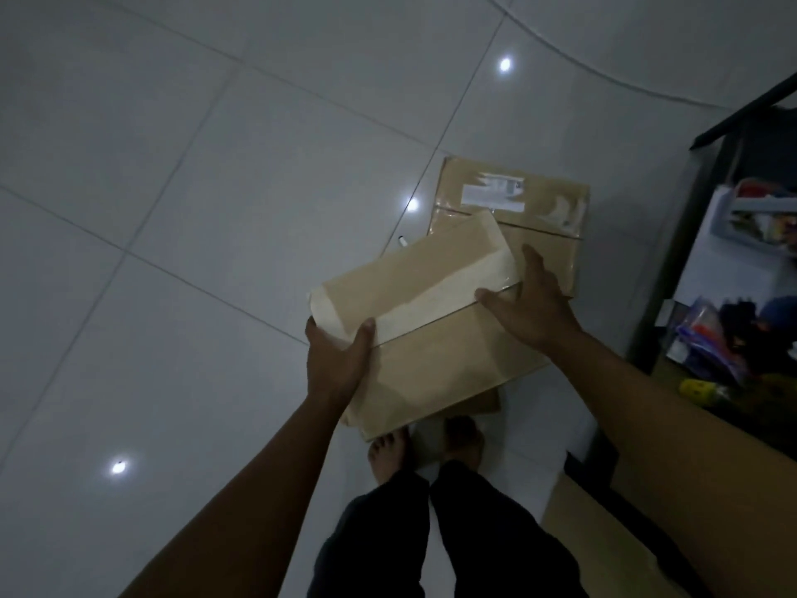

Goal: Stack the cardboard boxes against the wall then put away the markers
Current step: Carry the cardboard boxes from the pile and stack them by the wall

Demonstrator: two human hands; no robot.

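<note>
I hold a taped brown cardboard box [427, 321] above the floor, tilted, in both hands. My left hand [336, 360] grips its near left corner with the thumb on top. My right hand [532, 304] grips the right edge, thumb on the top face. A second cardboard box [539, 209] with a white label lies on the floor just beyond it. Another flat piece of cardboard [483, 403] lies beneath the held box, near my bare feet. A small white marker [402, 241] lies on the tiles, mostly hidden behind the held box.
White glossy floor tiles [172, 209] spread to the left and ahead. A dark shelf unit [707, 235] stands at the right, holding a plastic basket and colourful clutter [733, 334]. Brown cardboard [604, 533] lies at the lower right. A cable [604, 75] runs across the far floor.
</note>
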